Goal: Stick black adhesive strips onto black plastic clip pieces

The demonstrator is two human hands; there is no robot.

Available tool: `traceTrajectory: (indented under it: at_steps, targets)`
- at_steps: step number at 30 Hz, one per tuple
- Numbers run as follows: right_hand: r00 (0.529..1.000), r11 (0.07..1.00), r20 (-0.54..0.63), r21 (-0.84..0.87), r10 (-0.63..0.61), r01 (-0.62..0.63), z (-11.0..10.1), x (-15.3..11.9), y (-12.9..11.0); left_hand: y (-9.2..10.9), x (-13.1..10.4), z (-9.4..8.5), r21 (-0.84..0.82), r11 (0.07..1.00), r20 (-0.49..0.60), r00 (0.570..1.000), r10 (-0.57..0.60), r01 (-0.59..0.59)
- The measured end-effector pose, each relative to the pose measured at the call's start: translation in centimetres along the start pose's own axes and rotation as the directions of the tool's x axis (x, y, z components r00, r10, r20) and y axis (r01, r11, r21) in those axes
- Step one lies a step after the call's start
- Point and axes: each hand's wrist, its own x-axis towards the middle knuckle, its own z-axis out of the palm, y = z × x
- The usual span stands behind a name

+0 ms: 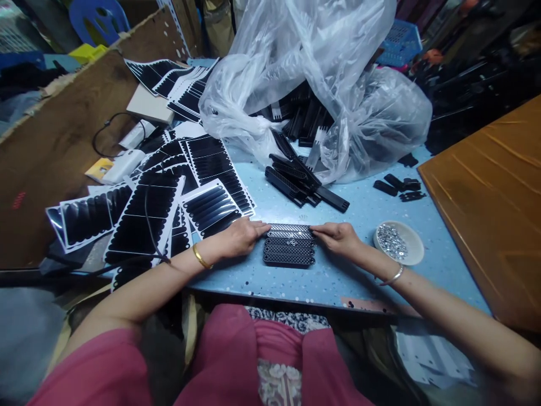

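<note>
Several black strips with a mesh pattern [289, 255] lie side by side on the blue table in front of me. A few small silvery rings [291, 242] rest on top of them. My left hand [244, 235] pinches the left end of the farthest strip, and my right hand [337, 238] pinches its right end. Both sets of fingers are closed on that strip. To the right of my right hand stands a white bowl [416, 248] holding many small shiny metal pieces [392, 241].
Sheets of black adhesive-looking strips [143, 217] cover the table's left side. Beyond the strips, a clear plastic bag [270, 67] spills black parts [296, 177]. Small black pieces [399, 186] lie by a brown board [490, 208] at right; a wooden panel [63, 135] borders the left.
</note>
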Motion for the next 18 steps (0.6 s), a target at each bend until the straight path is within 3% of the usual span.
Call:
traceTrajectory:
  at_steps: [8, 15, 18]
  targets:
    - [0.965, 0.945, -0.081, 0.239, 0.249, -0.224, 0.9, 0.9, -0.5, 0.1, -0.2, 0.2, 0.016, 1.0, 0.005, 1.0, 0.02, -0.02]
    - [0.905, 0.805, -0.051, 0.481, 0.423, -0.349, 0.5, 1.0, -1.4, -0.2, -0.4, 0.6, 0.006, 1.0, -0.008, 1.0, 0.02, -0.02]
    - [0.889, 0.78, -0.004, 0.481, 0.458, -0.4, 0.5, 1.3, -1.7, -0.2, -0.5, 0.8, 0.008, 1.0, -0.028, 0.999, 0.017, -0.017]
